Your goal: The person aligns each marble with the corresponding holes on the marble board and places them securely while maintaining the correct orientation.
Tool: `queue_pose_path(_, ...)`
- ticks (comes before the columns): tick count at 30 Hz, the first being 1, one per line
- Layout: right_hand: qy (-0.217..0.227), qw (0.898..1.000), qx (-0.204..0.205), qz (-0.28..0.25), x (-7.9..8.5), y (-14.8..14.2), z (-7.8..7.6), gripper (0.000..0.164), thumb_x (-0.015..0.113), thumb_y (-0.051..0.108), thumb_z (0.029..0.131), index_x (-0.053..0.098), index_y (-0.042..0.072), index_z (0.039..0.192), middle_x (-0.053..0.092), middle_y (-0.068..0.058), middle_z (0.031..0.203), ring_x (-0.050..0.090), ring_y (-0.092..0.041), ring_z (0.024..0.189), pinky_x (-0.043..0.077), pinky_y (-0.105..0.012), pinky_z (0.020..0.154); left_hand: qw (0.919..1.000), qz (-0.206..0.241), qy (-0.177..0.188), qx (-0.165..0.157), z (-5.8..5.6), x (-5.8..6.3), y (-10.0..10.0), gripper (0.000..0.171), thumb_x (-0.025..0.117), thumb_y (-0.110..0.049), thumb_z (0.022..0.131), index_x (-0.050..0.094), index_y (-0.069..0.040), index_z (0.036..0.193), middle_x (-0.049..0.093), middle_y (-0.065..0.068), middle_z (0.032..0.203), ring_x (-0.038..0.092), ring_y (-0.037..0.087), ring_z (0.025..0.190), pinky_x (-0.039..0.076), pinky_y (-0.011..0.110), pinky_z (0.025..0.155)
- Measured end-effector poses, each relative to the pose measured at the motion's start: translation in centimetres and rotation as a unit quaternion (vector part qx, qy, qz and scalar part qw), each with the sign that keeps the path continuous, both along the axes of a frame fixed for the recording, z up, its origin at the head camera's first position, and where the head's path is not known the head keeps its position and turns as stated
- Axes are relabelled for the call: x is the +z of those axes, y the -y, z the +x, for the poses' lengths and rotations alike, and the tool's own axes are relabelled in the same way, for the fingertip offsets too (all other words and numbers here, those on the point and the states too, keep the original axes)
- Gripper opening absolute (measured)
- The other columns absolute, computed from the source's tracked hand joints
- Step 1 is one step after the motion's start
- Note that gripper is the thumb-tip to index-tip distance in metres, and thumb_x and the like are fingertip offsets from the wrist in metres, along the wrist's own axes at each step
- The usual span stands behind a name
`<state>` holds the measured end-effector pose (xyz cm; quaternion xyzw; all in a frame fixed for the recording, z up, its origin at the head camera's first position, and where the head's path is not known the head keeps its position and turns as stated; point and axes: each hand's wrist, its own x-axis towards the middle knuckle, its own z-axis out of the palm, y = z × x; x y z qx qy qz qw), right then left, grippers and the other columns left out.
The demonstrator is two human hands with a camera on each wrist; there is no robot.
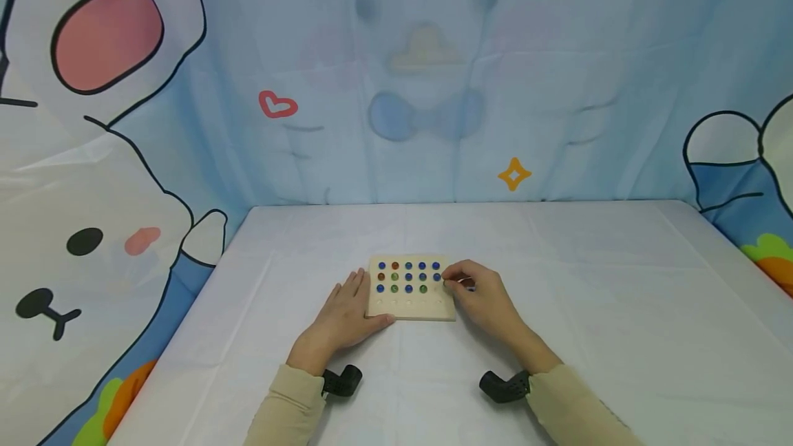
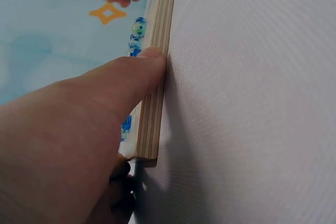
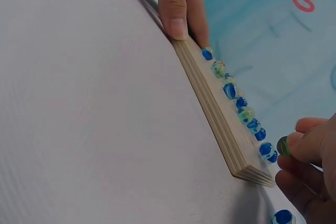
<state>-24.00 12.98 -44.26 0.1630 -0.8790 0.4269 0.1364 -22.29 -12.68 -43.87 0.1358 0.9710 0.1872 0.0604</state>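
A pale wooden board with rows of round hollows lies flat on the table. Blue, green and reddish-brown glass marbles fill most of its back rows, while the front row shows bare hollows. My left hand rests against the board's left side, fingers extended along it and the thumb pressing the front edge. At the right edge, my right hand pinches a green marble between thumb and fingertips, close over the board. Beneath that hand, a blue marble shows beyond the board's corner.
A white cloth covers the table. Behind it hangs a light-blue printed curtain with cartoon figures. Each wrist wears a black camera mount, left and right, low over the cloth.
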Motion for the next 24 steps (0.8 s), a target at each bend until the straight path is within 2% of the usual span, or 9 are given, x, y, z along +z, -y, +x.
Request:
queue_pose_path(14,-0.001,1.0,0.018,-0.017,-0.6,1.1,-0.1,0.016,0.067,-0.006,0.088,0.07,0.005,0.1,0.071,-0.005,0.1,0.065,-0.015,0.091,0.056,-0.028,0.078,1.0,-0.006,0.003,0.001,0.0,0.1,-0.1,0.093,0.059,-0.055,0.094,0.018,0.001,0.157,0.018,0.016,0.166,0.015,0.03,0.155,0.016,0.049,0.126)
queue_pose_path(24,-0.013,1.0,0.018,-0.005,-0.9,1.4,-0.1,0.017,0.069,-0.007,0.087,0.07,0.004,0.098,0.072,-0.006,0.098,0.065,-0.015,0.09,0.057,-0.03,0.078,1.0,-0.004,0.003,0.002,-0.1,0.0,0.0,0.094,0.059,-0.056,0.094,0.018,0.001,0.157,0.018,0.016,0.166,0.015,0.03,0.155,0.016,0.049,0.126)
